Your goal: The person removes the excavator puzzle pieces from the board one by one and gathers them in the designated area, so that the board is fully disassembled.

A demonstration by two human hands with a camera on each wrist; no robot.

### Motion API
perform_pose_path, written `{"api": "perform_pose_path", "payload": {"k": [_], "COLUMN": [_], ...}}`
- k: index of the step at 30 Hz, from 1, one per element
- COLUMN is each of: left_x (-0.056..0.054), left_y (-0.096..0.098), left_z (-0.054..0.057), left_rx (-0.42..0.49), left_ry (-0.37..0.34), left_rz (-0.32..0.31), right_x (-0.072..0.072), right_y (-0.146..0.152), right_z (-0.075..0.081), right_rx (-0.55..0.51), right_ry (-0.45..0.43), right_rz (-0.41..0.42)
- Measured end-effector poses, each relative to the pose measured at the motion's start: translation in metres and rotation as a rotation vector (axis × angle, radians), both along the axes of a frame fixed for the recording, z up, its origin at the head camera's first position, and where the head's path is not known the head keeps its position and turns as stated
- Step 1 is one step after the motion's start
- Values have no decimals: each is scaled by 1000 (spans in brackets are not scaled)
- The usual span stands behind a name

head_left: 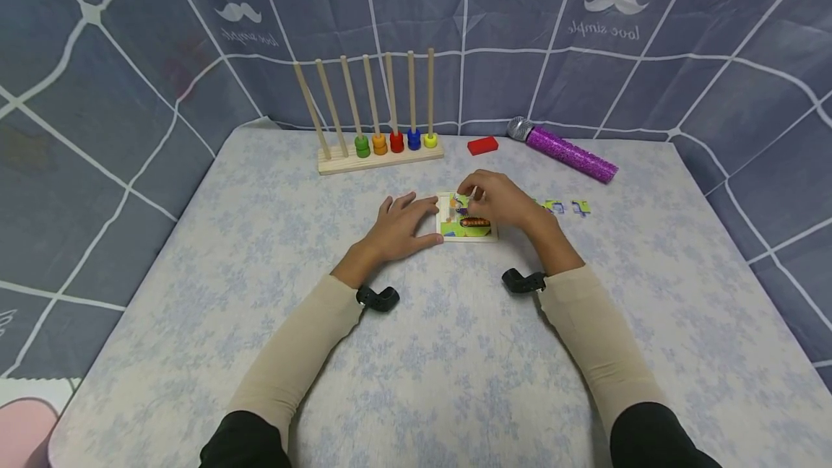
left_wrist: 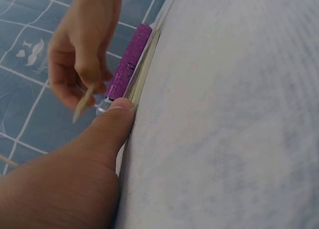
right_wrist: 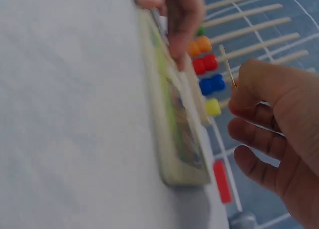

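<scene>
My right hand (head_left: 500, 197) is held over a small wooden-framed picture puzzle (head_left: 468, 238). Between its thumb and fingertip it pinches a thin puzzle piece (left_wrist: 82, 105), seen almost edge-on in both wrist views. The other fingers of that hand curl loosely. At the left side of the puzzle lies my left hand (head_left: 401, 228), its fingers spread, with thumb and index fingertip at the frame's edge. Green picture parts and a caterpillar-like figure show inside the frame; my right hand covers the upper right part in the head view.
Loose puzzle pieces (head_left: 581, 207) lie right of the puzzle. Behind stands a wooden peg rack (head_left: 383, 159) with upright rods and coloured beads. A red block (head_left: 482, 145) and a purple glitter microphone (head_left: 572, 154) lie at the back, before a hanging grey-blue cloth (head_left: 416, 6).
</scene>
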State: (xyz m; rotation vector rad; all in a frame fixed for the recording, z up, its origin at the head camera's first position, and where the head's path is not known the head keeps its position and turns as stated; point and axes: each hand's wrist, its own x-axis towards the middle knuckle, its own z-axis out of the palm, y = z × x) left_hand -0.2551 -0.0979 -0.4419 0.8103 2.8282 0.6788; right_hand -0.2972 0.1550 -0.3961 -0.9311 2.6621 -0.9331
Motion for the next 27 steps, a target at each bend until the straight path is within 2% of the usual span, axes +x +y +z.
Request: {"api": "perform_pose_path", "payload": {"k": [6, 11, 18, 24, 27], "left_x": [0, 0, -2, -1, 0], "left_y": [0, 0, -1, 0, 0], "left_z": [1, 3, 1, 0, 0], "left_rx": [-5, -8, -14, -12, -10], "left_ry": [1, 5, 4, -1, -5], "left_rz": [6, 5, 10, 13, 11], "right_x": [8, 21, 36, 40, 39], "right_y": [32, 70, 108, 116, 117], "right_z": [9, 6, -5, -10, -13], "right_rx": [-19, -4, 98, 108, 106], "right_ry": [73, 112, 44, -41, -43], "right_rz": [-50, -100, -157, -140, -130]}}
